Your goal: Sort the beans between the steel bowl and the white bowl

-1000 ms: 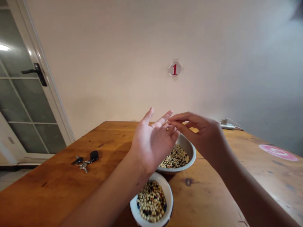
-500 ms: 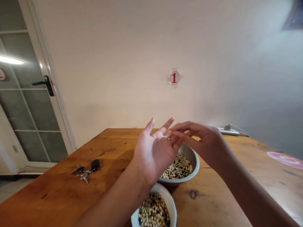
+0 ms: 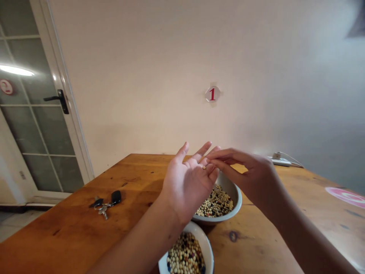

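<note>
My palm-up left hand (image 3: 188, 182), wide, likely steadies one small round cream bead (image 3: 204, 167); my right hand (image 3: 248, 164) narrows beside it, contents unclear.

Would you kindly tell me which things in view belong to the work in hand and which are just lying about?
Seemingly in the work:
- bead on the open left hand
- grey bowl
- white bowl

Seemingly just lying about:
- keys
- power strip
- pink disc

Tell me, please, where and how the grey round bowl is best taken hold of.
Probably pinch the grey round bowl by its right rim, coming from the right: that raised, curved edge is exposed, while the left grip hides much of its left side.
</note>
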`<state>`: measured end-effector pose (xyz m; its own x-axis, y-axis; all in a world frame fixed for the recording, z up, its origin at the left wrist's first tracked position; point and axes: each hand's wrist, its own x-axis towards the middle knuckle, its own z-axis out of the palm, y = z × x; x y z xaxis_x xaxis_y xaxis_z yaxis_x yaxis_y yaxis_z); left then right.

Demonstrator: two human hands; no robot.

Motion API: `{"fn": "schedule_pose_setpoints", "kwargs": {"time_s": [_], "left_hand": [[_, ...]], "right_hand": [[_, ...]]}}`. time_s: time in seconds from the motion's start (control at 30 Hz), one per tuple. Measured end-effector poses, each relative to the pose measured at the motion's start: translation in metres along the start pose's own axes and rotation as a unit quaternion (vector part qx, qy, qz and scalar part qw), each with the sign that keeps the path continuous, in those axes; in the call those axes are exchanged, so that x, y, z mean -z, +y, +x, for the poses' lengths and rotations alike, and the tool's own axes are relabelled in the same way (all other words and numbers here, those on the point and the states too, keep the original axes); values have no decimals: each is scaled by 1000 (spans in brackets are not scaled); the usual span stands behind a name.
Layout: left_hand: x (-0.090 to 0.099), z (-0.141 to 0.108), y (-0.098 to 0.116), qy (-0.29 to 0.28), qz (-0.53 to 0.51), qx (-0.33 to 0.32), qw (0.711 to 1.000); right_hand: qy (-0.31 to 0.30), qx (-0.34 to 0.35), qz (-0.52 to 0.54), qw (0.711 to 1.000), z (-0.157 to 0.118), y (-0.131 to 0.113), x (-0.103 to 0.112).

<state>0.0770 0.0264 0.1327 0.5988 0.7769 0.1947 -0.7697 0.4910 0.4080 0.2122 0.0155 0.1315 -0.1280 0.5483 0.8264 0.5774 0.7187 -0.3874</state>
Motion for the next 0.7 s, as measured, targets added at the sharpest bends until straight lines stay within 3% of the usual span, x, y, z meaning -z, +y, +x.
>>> {"fn": "schedule_pose_setpoints", "kwargs": {"time_s": [0.7], "left_hand": [[-5, 0, -4, 41, 58, -23, 997]], "right_hand": [[-34, 21, -27, 999, -1, 1, 0]]}}
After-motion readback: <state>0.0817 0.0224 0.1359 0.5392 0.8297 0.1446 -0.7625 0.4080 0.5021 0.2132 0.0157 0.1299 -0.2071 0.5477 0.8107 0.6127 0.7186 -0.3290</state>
